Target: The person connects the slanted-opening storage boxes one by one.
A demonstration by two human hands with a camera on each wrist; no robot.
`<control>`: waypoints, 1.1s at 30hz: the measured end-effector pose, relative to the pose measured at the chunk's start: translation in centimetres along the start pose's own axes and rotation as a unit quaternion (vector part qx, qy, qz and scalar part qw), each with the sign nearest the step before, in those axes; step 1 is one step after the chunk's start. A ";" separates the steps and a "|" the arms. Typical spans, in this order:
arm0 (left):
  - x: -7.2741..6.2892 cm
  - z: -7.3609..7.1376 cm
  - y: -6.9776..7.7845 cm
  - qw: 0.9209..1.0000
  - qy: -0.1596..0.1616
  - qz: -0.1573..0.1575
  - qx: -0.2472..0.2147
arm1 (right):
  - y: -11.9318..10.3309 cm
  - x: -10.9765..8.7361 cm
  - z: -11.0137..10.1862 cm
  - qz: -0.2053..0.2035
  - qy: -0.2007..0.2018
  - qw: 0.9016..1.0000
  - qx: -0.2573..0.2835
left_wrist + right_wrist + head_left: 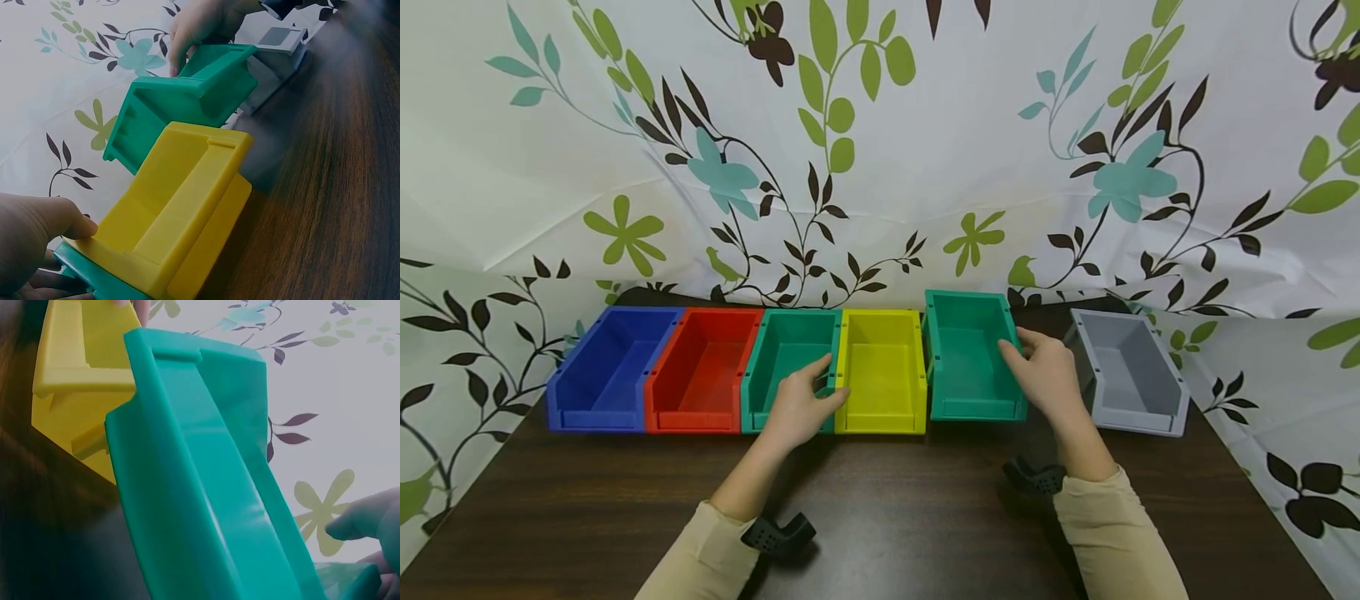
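Small open-front plastic bins stand in a row in the head view. My left hand (801, 404) pinches the side where the left green bin (775, 350) meets the yellow bin (883, 367). In the left wrist view, its thumb (81, 226) lies on the yellow rim and its other fingers go down by the green bin's edge. My right hand (1048, 375) grips the right wall of a second green bin (973, 350), thumb on the inner side. That bin sits higher than the row, slightly tilted, just right of the yellow one.
Further left are a red bin (703, 367) and a blue bin (613, 367), side by side with the left green one. A grey bin (1131, 367) stands apart at the right. The dark wooden table (895, 517) ends at a leaf-patterned cloth (925, 167) behind.
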State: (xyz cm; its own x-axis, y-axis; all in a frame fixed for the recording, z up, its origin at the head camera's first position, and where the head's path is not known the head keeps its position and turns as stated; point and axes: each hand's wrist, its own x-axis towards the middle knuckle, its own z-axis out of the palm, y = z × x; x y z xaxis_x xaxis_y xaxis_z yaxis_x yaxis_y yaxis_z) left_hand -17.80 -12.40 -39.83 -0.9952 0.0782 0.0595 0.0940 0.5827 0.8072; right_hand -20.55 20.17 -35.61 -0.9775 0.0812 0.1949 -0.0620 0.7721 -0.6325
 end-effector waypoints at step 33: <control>-0.2 -0.1 0.4 1.000 0.001 -0.006 0.006 | 1.9 0.9 1.6 0.020 -0.064 0.996 -0.051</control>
State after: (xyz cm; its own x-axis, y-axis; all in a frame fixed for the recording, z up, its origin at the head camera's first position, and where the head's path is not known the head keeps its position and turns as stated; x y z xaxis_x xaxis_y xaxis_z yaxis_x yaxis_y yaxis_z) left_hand -17.54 -12.24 -39.50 -0.9963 0.0700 0.0507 0.0824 0.5933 0.8008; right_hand -21.91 20.72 -37.81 -0.9969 0.0371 0.0697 -0.0080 0.8307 -0.5567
